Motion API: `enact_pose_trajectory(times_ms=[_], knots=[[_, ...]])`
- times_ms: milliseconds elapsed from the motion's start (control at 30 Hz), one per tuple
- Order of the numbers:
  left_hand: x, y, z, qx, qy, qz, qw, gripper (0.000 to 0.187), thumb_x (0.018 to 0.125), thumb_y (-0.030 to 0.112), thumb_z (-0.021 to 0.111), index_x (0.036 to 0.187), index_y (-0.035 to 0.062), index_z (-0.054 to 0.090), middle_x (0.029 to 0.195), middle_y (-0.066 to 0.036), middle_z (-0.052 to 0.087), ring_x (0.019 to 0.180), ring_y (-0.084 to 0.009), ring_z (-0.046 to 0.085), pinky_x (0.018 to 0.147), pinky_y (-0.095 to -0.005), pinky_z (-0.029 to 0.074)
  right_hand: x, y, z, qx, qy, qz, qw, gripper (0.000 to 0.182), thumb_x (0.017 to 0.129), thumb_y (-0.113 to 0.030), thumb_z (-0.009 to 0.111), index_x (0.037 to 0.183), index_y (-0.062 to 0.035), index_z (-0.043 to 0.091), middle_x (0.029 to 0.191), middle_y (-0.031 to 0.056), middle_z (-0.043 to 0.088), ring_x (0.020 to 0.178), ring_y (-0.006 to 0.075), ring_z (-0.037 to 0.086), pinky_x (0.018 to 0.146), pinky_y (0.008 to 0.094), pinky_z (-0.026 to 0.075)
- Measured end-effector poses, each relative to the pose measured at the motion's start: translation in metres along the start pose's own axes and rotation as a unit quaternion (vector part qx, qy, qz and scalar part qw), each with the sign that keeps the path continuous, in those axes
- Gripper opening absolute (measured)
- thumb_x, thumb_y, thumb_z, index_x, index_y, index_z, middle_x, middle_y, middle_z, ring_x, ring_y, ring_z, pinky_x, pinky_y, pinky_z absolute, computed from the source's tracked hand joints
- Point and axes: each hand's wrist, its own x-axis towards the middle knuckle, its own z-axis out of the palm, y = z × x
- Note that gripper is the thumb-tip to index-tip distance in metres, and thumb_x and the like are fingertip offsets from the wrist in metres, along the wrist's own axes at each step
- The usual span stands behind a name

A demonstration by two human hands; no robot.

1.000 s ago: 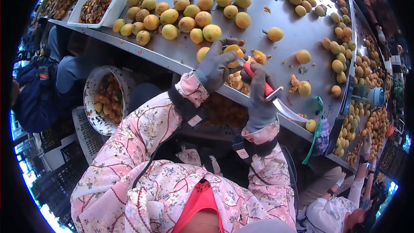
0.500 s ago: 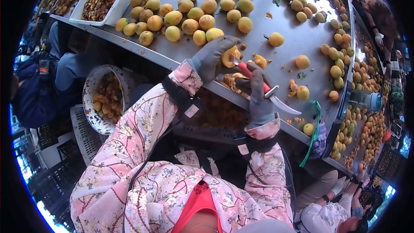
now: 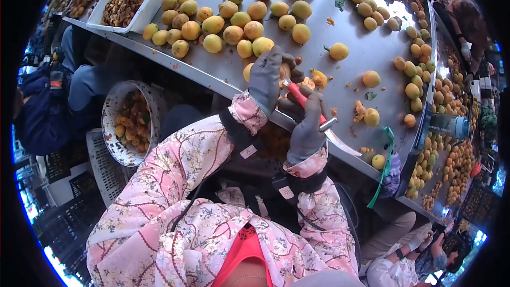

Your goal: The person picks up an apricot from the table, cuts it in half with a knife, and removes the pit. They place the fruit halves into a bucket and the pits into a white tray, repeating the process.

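My left hand (image 3: 264,77), in a grey glove, is closed at the table edge around a pitted-looking apricot (image 3: 287,71), mostly hidden by the fingers. A red-handled knife (image 3: 295,93) is gripped in my gloved right hand (image 3: 308,133). Its curved metal blade points down to the right, past the wrist, while the opposite metal tip touches the fruit. Just beyond my hands lie opened orange apricot pieces (image 3: 319,78). One apricot (image 3: 339,51) with a stem sits farther off. Many whole apricots (image 3: 232,34) cover the left part of the metal table (image 3: 340,77).
A white tray (image 3: 95,20) of pits stands at the back left. Below it is a white bucket (image 3: 108,141) with fruit inside. A bottle (image 3: 449,124) and a green ribbon (image 3: 386,167) are at the right. Other people work on both sides.
My left hand has turned and moved slightly right, covering more of the apricot. My right hand has shifted left and down with the knife.
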Motion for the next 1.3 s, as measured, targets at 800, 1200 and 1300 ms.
enact_pose_trajectory(times_ms=[800, 1200, 1300], knots=[[0.017, 0.007, -0.01, 0.276, -0.211, -0.033, 0.937, 0.04, 0.097, 0.04, 0.035, 0.117, 0.0094, 0.052, 0.094, -0.001, 0.052, 0.082, -0.0074, 0.049, 0.076, -0.0232, 0.045, 0.007, -0.017, -0.031, 0.077, -0.058, 0.053, 0.994, 0.044, 0.094, -0.032, 0.037, 0.115, 0.0044, 0.049, 0.098, 0.0196, 0.061, 0.076, 0.0227, 0.063, 0.069, 0.0339, 0.053], [0.007, -0.02, -0.007, 0.2, -0.119, 0.14, 0.963, 0.045, 0.096, 0.045, 0.037, 0.117, 0.0066, 0.046, 0.105, -0.006, 0.051, 0.091, -0.0108, 0.051, 0.081, -0.0261, 0.046, 0.01, -0.015, -0.017, 0.308, 0.034, 0.196, 0.93, 0.041, 0.092, -0.03, 0.038, 0.115, 0.0018, 0.048, 0.093, 0.0186, 0.059, 0.073, 0.0225, 0.061, 0.07, 0.0334, 0.053], [-0.001, 0.024, 0.004, 0.192, -0.205, -0.103, 0.954, 0.034, 0.095, 0.033, 0.043, 0.118, 0.0074, 0.046, 0.106, -0.005, 0.049, 0.095, -0.012, 0.054, 0.074, -0.0282, 0.053, 0.016, -0.021, -0.035, 0.269, -0.025, 0.177, 0.946, 0.042, 0.092, -0.031, 0.039, 0.116, 0.0023, 0.047, 0.093, 0.0185, 0.059, 0.072, 0.0227, 0.06, 0.07, 0.0336, 0.053]])
